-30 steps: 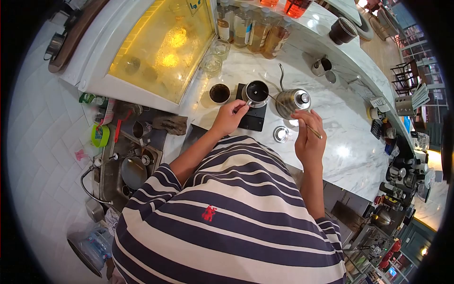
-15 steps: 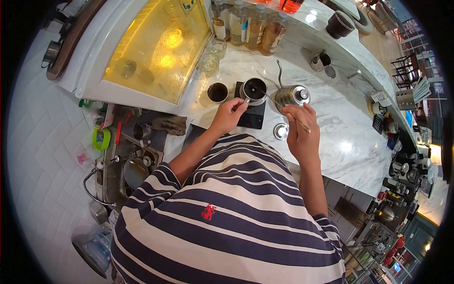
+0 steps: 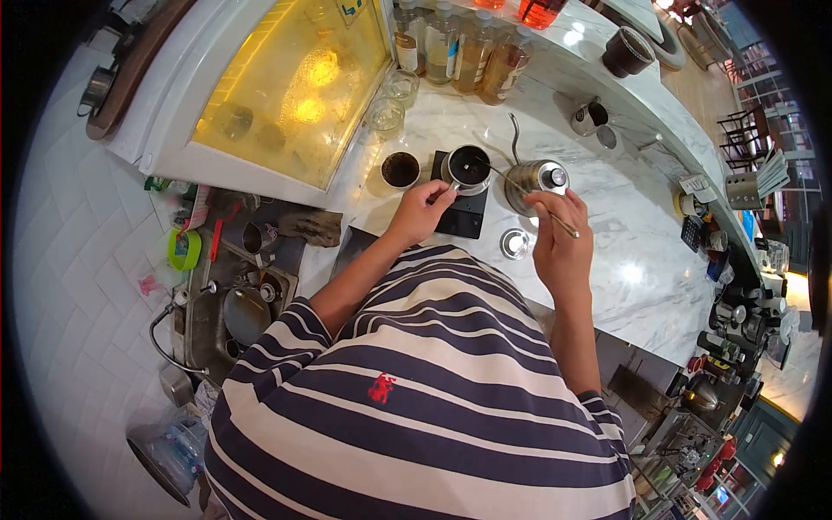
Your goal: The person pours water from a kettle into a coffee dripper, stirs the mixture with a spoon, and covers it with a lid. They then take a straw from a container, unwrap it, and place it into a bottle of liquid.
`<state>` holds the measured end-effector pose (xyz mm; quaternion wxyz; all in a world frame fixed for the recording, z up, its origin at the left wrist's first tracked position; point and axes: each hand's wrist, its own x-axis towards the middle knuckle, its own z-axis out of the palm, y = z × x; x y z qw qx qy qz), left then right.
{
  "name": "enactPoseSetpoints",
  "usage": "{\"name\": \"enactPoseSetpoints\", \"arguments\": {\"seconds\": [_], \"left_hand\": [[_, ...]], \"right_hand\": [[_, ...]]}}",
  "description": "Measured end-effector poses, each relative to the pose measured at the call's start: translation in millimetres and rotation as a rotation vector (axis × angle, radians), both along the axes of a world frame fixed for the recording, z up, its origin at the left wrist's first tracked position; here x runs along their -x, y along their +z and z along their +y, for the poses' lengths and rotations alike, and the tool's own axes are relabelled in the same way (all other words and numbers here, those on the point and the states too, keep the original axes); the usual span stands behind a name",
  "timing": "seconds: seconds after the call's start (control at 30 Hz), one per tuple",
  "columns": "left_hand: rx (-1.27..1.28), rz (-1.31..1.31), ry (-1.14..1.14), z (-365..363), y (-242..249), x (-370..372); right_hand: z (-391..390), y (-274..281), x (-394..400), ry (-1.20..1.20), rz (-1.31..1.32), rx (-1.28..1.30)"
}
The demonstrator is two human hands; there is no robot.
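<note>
My left hand [image 3: 425, 208] pinches the handle of a metal cup [image 3: 469, 167] with dark contents, which stands on a black scale [image 3: 462, 217]. In my right hand [image 3: 561, 227] is a long thin spoon [image 3: 518, 186], slanting down to the left with its far end at the cup's opening. A steel gooseneck kettle [image 3: 525, 185] stands just beyond my right hand. Left of the metal cup is another cup [image 3: 399, 170] with dark grounds in it. A small round metal lid [image 3: 514, 243] lies on the marble counter [image 3: 641, 225] below the kettle.
Bottles [image 3: 474, 52] and clear glasses [image 3: 386, 114] stand at the back, beside a yellow-lit glass cabinet [image 3: 286, 95]. A metal pitcher [image 3: 589, 116] is at the back right. The sink [image 3: 204, 334] lies at the left, with a brown cloth [image 3: 310, 227] near it.
My right hand has shifted slightly right, and the spoon's far end has moved a little right and up within the cup's opening. My left hand keeps its hold on the handle.
</note>
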<state>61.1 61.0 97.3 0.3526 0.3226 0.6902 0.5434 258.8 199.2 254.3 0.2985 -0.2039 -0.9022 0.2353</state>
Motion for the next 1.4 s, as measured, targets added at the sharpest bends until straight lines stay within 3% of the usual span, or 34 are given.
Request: {"name": "enactPoseSetpoints", "arguments": {"seconds": [1.2,1.4], "left_hand": [[-0.037,-0.04,0.032,-0.8,-2.8,1.2],[-0.048,0.13,0.115,-12.8,8.4,4.6]], "right_hand": [[-12.2,-6.0,-5.5,0.005,0.058,-0.051],[-21.5,4.8,-10.9,-0.072,0.194,-0.051]]}}
